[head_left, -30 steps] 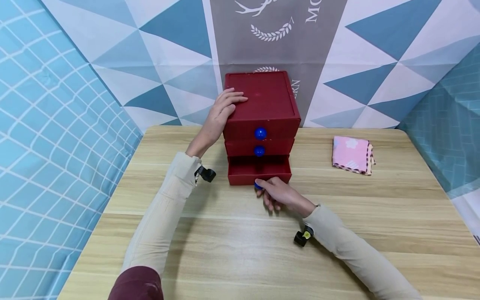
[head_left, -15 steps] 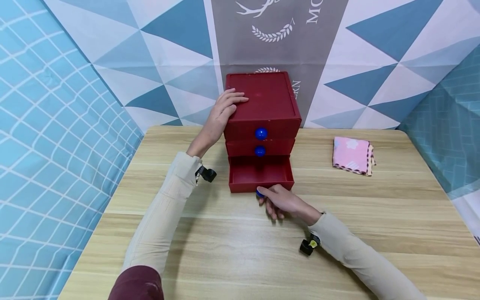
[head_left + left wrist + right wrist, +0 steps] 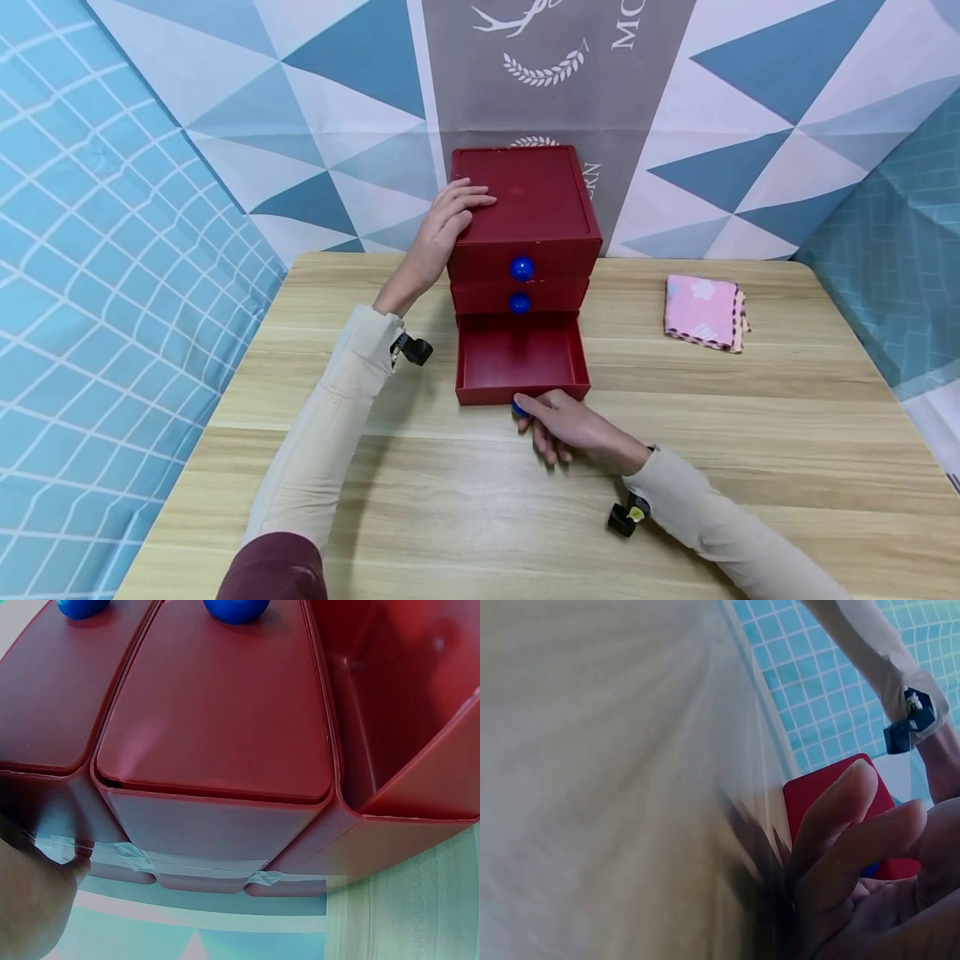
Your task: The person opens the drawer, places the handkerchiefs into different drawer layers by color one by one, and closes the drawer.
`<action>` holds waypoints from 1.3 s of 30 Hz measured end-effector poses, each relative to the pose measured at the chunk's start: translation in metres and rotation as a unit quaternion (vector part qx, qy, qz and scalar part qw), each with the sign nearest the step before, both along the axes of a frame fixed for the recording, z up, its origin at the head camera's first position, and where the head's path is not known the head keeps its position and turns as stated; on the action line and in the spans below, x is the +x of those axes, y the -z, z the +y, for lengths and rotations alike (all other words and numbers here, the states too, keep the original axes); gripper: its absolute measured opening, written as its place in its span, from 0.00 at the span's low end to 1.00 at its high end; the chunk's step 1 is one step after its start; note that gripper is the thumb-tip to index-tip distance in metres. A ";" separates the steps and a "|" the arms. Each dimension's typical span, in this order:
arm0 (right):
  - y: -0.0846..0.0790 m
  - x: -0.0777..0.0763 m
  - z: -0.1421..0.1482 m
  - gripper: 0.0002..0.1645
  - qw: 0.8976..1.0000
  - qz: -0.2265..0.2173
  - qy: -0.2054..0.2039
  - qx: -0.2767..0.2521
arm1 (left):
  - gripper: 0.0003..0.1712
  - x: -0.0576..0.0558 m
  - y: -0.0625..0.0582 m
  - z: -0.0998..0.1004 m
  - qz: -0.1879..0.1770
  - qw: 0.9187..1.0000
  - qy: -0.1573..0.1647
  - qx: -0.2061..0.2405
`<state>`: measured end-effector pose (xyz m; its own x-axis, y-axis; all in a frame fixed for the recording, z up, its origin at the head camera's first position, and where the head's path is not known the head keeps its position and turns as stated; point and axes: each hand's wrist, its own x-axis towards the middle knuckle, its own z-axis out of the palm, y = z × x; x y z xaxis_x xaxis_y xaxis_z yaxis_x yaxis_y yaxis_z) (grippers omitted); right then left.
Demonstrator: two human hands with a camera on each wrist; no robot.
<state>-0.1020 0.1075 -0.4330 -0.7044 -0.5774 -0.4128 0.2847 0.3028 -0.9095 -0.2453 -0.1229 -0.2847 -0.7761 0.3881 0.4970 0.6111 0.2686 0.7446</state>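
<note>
A red three-drawer cabinet point(image 3: 536, 200) stands against the back wall. My left hand point(image 3: 441, 229) lies over its upper left edge, fingers stretched on the top; the left wrist view shows part of that hand point(image 3: 34, 900) against the cabinet's side. The bottom drawer point(image 3: 483, 395) is pulled well out, with nothing seen inside. Between thumb and fingers, my right hand point(image 3: 572, 423) pinches the drawer's blue knob point(image 3: 517, 408), which is mostly covered. In the right wrist view, the right hand point(image 3: 862, 877) hides most of the red drawer front point(image 3: 817, 787).
The upper drawers, with a blue top knob point(image 3: 522, 267) and a blue middle knob point(image 3: 519, 302), are closed. A folded pink cloth point(image 3: 701, 312) lies to the right on the wooden table point(image 3: 450, 500). Patterned sheets point(image 3: 352, 108) hang behind.
My right hand has drawn the bottom drawer steadily outward by its knob, so more of its inside shows. The left hand has stayed in place on the cabinet.
</note>
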 end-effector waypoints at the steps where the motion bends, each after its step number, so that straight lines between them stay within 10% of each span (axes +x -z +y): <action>1: 0.000 0.002 0.000 0.34 1.000 -0.004 0.002 -0.003 | 0.23 0.003 -0.002 0.000 -0.001 1.000 -0.001 -0.002; 25: -0.001 0.033 0.005 0.46 0.999 0.029 -0.022 0.028 | 0.24 0.005 -0.004 0.001 -0.002 1.000 -0.004 -0.002; 39: -0.070 0.023 0.052 0.31 0.984 0.145 -0.068 0.082 | 0.23 0.006 -0.003 0.001 0.000 1.000 -0.002 -0.002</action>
<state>-0.0792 0.1592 -0.3625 -0.7270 -0.6171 -0.3011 -0.0332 0.4695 -0.8823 -0.2397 -0.1216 -0.2815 -0.7779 0.3871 0.4950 0.6098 0.2748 0.7434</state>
